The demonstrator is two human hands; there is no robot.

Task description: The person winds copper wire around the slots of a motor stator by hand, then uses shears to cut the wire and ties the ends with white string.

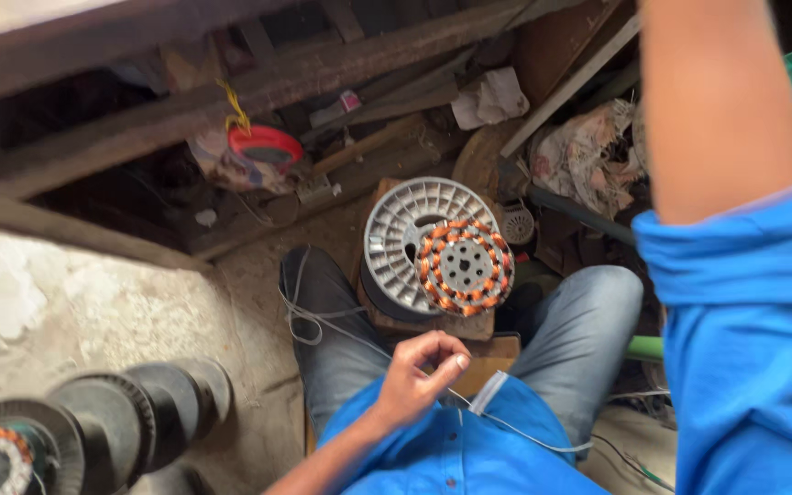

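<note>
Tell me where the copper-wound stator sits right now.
Head view, centre: the copper-wound stator leans on a grey finned spool, above the left hand.

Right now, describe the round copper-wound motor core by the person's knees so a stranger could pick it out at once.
Start at the person's grey-trousered knees; between them a grey ribbed metal fan housing sits on a wooden block. Leaning on its lower right is the round copper-wound motor core. Its orange-and-copper ring of coils around a pale holed hub sets it apart; the left hand pinches thin white thread just below.
</note>
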